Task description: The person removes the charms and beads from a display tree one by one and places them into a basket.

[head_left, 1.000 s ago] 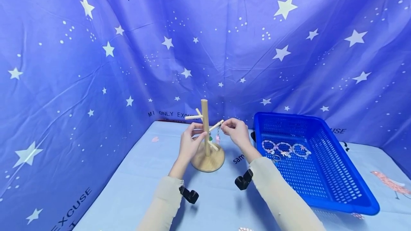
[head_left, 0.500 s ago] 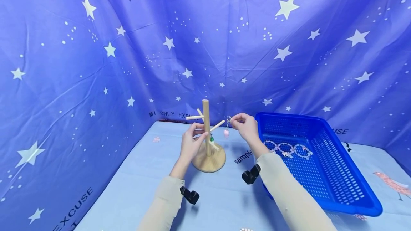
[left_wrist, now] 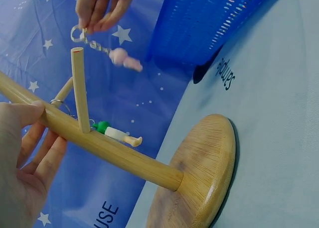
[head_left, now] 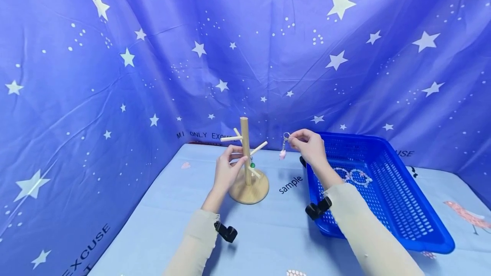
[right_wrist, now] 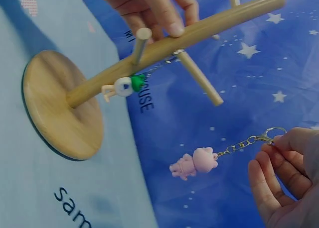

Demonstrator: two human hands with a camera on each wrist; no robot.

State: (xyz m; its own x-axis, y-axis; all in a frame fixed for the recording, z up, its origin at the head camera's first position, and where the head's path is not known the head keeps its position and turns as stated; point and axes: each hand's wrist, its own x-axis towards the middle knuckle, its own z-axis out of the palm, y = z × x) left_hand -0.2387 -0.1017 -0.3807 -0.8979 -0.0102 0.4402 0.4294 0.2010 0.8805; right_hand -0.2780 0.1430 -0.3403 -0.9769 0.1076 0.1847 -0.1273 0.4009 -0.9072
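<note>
My left hand [head_left: 228, 171] grips the upright post of a wooden peg stand [head_left: 248, 193], thumb and fingers on opposite sides. My right hand [head_left: 311, 150] pinches the metal ring of a keychain [head_left: 283, 154] between thumb and fingertips. From its gold chain hangs a pink animal figurine [right_wrist: 197, 161], away from any peg. A second keychain [right_wrist: 127, 85], with a green-topped white figure, hangs on a side peg [right_wrist: 202, 78] close to the post. In the left wrist view, the pink figurine [left_wrist: 122, 57] dangles beyond the tip of a nearer peg [left_wrist: 79, 88].
A blue perforated basket [head_left: 406, 246] stands right of the stand, under my right forearm. Beaded bracelets [head_left: 360, 178] lie in it, partly hidden by the arm. Behind the light-blue table cloth [head_left: 153, 225] hangs a blue starry curtain [head_left: 245, 67].
My right hand has drawn the pink keychain off the peg tip and carried it right, to the basket's near-left side. The left hand keeps its hold on the post.
</note>
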